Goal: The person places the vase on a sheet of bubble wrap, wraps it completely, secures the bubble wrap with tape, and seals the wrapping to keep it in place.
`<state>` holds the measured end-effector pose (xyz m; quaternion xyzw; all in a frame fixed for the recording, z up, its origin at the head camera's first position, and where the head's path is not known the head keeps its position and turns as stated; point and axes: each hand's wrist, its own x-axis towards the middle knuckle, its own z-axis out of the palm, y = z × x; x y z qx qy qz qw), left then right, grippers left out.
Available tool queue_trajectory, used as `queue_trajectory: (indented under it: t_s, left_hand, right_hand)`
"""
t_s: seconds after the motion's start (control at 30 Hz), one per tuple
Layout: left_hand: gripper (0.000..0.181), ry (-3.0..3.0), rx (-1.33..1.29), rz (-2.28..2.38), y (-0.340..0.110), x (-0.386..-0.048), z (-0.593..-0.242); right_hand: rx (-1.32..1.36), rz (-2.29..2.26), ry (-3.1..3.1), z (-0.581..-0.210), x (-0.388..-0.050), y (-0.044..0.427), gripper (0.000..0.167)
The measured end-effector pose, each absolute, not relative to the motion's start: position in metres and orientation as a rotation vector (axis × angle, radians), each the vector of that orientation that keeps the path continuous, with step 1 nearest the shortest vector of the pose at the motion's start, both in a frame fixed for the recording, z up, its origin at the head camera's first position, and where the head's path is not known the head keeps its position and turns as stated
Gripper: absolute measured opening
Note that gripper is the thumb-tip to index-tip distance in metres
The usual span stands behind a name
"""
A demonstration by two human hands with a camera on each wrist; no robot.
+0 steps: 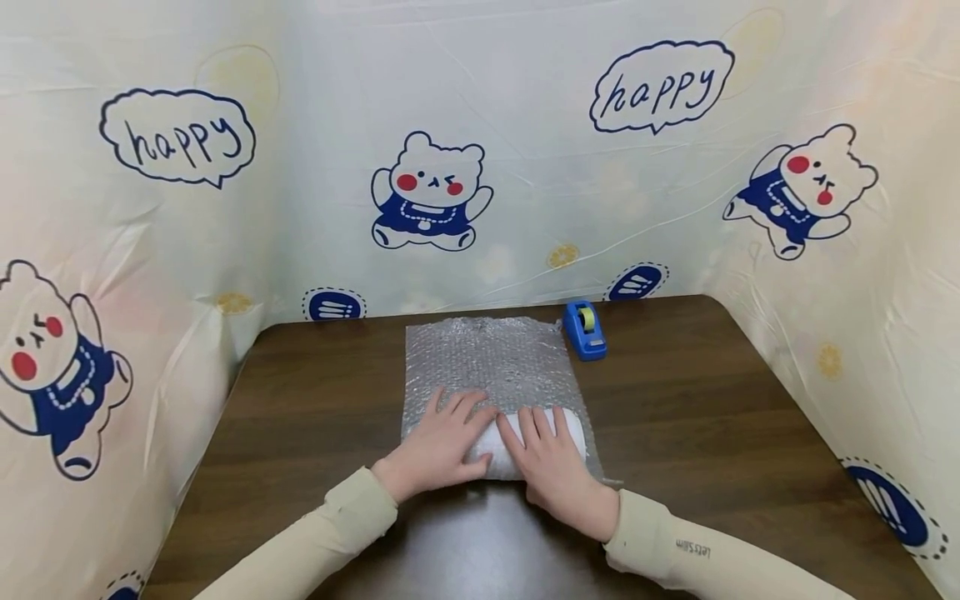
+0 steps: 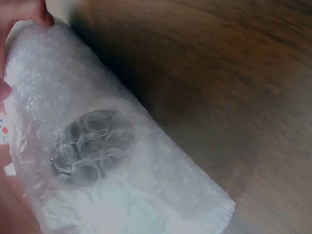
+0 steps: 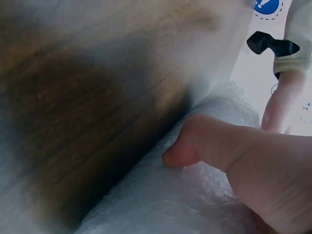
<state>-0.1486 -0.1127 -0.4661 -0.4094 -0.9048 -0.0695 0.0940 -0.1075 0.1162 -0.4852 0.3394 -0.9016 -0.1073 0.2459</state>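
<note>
A white, rounded bundle lies across the near end of a bubble wrap sheet in the head view. My left hand rests on its left part, fingers spread and fairly straight, thumb on the near side. On the right part my right hand presses with extended fingers. Seen from the left wrist, bubble wrap covers the bundle, and a dark round patch shows through. The right thumb touches the wrapped side in the right wrist view. What the bundle contains cannot be made out.
A blue tape dispenser with yellow tape stands by the sheet's far right corner. Both lie on a dark wooden table. Printed curtains hang along its back and sides.
</note>
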Motion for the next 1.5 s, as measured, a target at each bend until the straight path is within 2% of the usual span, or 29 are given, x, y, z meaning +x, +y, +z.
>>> queue_trajectory:
  t_s: [0.13,0.27,0.4,0.47,0.63,0.8,0.93,1.1,1.27,1.5]
  left_hand:
    - [0.047,-2.381,-1.258,-0.159,-0.115,-0.149,-0.465]
    - [0.014,-2.12,-1.383,-0.088,-0.116,-0.148,-0.463]
    - [0.032,-2.013,-1.456,-0.036,-0.116,-0.145,-0.464]
    - [0.033,-2.023,-1.462,-0.062,-0.115,-0.142,-0.466]
    - [0.025,-2.146,-1.369,-0.186,-0.112,-0.133,-0.469]
    - [0.008,-2.233,-1.266,-0.282,-0.11,-0.128,-0.47]
    - [0.019,-2.24,-1.23,-0.287,-0.11,-0.125,-0.474]
    - [0.043,-2.377,-1.177,-0.216,-0.107,-0.12,-0.482]
    - [0.084,-2.631,-1.121,-0.05,-0.104,-0.118,-0.489]
    - [0.112,-2.681,-1.028,-0.022,-0.097,-0.121,-0.494]
  right_hand:
    - [0.938,-0.273,-2.467,-0.482,-0.111,0.117,0.102]
    - [0.959,-0.237,-2.504,-0.479,-0.114,0.118,0.099]
    - [0.987,-0.201,-2.577,-0.476,-0.115,0.119,0.1]
    - [1.001,-0.179,-2.611,-0.475,-0.116,0.119,0.101]
    - [1.035,-0.128,-2.643,-0.471,-0.12,0.122,0.101]
    - [1.052,-0.105,-2.656,-0.47,-0.123,0.124,0.1]
    - [1.063,-0.092,-2.693,-0.47,-0.125,0.124,0.101]
    - [1.072,-0.069,-2.705,-0.468,-0.127,0.123,0.101]
    - [1.08,-0.065,-2.675,-0.465,-0.128,0.123,0.1]
    - [1.094,-0.078,-2.742,-0.462,-0.13,0.123,0.105]
